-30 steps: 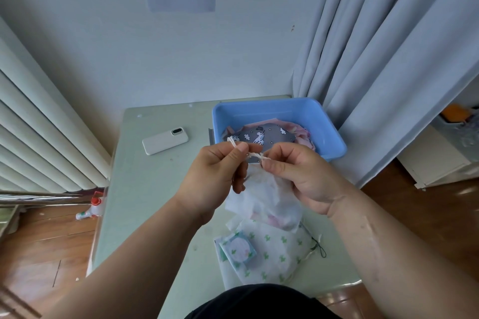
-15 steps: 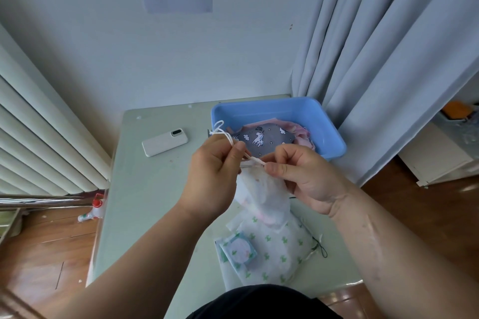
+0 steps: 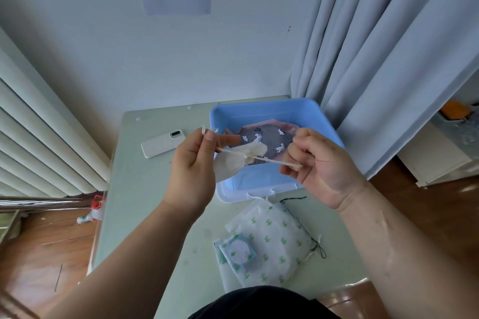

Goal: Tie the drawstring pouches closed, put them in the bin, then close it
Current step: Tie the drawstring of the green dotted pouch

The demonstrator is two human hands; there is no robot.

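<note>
A small white pouch (image 3: 234, 162) hangs between my hands above the near edge of the blue bin (image 3: 264, 109). My left hand (image 3: 193, 171) pinches one end of its white drawstring (image 3: 274, 160); my right hand (image 3: 320, 166) pinches the other end, and the cord runs taut between them. Inside the bin lies a grey unicorn-print pouch (image 3: 267, 141) on pink cloth. A white pouch with green cactus print (image 3: 272, 241) rests on the table near me, with a small round-labelled packet (image 3: 238, 252) on its left side.
A white phone (image 3: 163, 144) lies on the pale green table (image 3: 145, 202) to the left of the bin. A radiator stands at the left, grey curtains hang at the right behind the bin. A bottle with a red cap (image 3: 92, 212) lies on the wooden floor.
My hands have moved apart, drawing the string out sideways. The white pouch has been lifted and its mouth has bunched up. The view has shifted downward slightly.
</note>
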